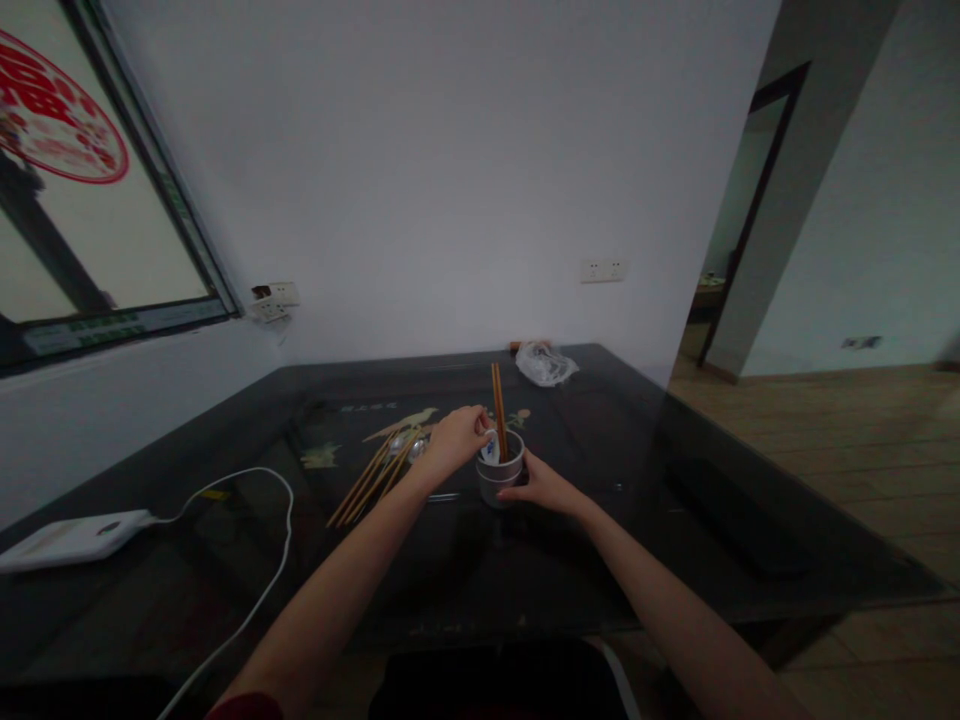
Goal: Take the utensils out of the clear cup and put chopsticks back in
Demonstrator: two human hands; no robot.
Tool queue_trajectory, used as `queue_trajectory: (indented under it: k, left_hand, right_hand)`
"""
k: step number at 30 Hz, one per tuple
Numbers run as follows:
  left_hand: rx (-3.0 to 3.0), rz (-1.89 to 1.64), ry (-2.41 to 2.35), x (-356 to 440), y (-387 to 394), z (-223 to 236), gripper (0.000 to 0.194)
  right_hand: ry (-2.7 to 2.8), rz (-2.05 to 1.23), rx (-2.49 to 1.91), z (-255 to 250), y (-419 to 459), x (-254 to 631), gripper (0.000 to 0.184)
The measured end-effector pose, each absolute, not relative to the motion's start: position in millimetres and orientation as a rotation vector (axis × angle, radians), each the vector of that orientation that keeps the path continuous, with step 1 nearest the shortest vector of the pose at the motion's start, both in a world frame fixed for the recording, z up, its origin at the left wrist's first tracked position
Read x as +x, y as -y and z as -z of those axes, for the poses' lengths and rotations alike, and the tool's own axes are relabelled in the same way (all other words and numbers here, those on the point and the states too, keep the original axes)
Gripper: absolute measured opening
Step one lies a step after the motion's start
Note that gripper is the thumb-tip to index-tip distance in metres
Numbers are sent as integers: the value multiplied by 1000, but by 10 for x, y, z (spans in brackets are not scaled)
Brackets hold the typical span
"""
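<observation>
A light grey cup (495, 489) stands on the dark table, with a pair of brown chopsticks (499, 405) upright in it. My right hand (546, 487) is wrapped round the cup's right side. At the cup's left rim, my left hand (459, 437) pinches a white spoon with a blue mark (490, 447), which is partly inside the cup. Left of the cup, several loose chopsticks (367, 480) lie slantwise on the table. Shiny metal spoons (417, 449) lie among them, partly hidden by my left forearm.
A crumpled clear plastic bag (546, 364) lies at the table's far edge. On the left, a white power bank-like device (75, 538) has a white cable (279, 570) running toward me. A dark flat object (735, 515) lies on the right. Wall sockets (602, 270) are behind the table (525, 590).
</observation>
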State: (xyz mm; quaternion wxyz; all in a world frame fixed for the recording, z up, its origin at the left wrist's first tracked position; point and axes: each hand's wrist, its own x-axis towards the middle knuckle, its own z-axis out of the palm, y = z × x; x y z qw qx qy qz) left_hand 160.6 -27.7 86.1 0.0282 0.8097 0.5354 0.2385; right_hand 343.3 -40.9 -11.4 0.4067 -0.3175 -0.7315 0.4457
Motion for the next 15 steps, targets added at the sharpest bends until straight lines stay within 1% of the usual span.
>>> queue_trajectory:
  k: [12, 15]
  left_hand:
    - [2685, -681, -1736, 1631, 381, -908, 9]
    - [2723, -675, -1742, 1617, 379, -908, 12]
  right_hand:
    - [1832, -1134, -820, 135, 394, 3432, 90]
    - [1837, -1127, -812, 126, 402, 3435, 90]
